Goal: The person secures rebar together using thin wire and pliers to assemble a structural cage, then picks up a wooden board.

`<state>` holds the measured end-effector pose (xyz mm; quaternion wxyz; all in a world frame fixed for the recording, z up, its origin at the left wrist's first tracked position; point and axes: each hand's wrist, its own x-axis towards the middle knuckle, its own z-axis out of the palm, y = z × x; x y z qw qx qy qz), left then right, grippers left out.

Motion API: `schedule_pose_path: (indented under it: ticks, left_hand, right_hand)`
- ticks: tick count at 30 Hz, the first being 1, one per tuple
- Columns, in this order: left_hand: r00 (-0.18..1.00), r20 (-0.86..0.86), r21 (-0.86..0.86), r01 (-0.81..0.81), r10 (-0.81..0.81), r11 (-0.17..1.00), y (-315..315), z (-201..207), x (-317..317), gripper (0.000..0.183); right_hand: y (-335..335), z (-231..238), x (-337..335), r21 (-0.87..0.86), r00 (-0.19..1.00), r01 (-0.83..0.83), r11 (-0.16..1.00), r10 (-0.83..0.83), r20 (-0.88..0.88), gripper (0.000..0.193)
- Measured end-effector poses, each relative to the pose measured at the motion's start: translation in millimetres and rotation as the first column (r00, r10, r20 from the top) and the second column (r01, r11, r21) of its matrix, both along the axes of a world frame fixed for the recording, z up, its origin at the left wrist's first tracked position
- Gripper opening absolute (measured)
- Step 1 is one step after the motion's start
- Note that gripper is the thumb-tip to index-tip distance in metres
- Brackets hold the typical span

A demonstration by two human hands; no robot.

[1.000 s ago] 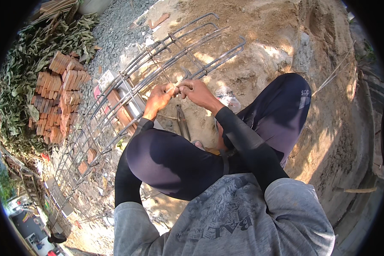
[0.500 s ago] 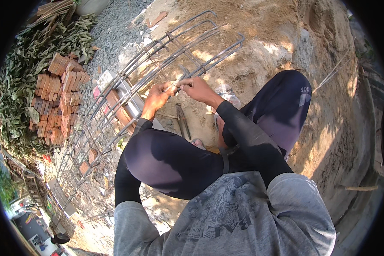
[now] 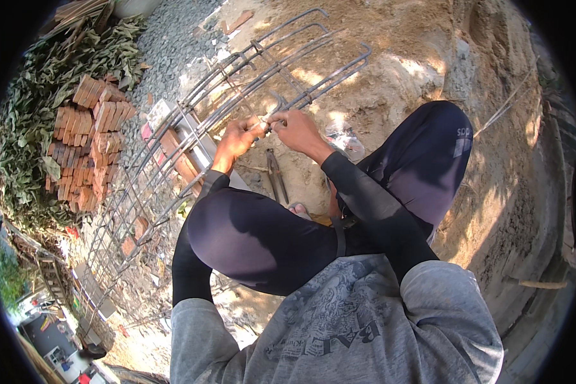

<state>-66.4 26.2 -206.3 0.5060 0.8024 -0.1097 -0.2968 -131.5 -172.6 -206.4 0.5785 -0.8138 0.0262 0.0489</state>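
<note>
Rebar cage (image 3: 199, 128) ahead-left of me, long axis slanting far right to near left; at its near edge, left hand (image 3: 239, 137) nearer its middle, right hand (image 3: 299, 133) nearer hooked end, both pinched, grasped item unclear; pincers (image 3: 276, 176) this side, brick stack (image 3: 89, 144) beyond

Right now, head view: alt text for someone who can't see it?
A person's left hand and right hand are close together at the edge of a steel rebar cage; anything between the fingertips is too small to identify. Long-handled pincers lie on the dirt nearby. Orange-red bricks are stacked at left beside leafy cuttings.
</note>
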Motion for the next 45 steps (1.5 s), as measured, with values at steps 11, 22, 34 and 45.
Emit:
schedule_pose_path:
  ticks: [11,22,34,45]
  left_hand:
    - [0.998,-0.031,0.026,-0.06,0.061,0.998,4.6,-1.3,0.1,0.033]
    - [0.992,-0.065,0.145,-0.097,0.107,0.985,0.5,13.1,-0.1,0.046]
    - [0.993,0.113,0.294,-0.066,0.034,0.953,-6.8,21.5,-9.3,0.038]
    - [0.865,0.503,0.32,-0.181,-0.005,0.93,-10.0,14.1,-23.9,0.051]
  right_hand:
    - [30.1,-1.4,-44.9,0.102,0.968,0.251,0.963,-0.25,-0.023,0.031]
    - [58.6,-6.0,-101.1,0.475,0.94,0.284,0.833,-0.145,-0.308,0.043]
    - [84.0,-58.8,-42.0,-0.029,1.0,-0.019,0.999,0.019,-0.013,0.037]
    - [108.9,-94.8,-25.7,-0.081,0.991,0.073,0.994,-0.063,0.115,0.024]
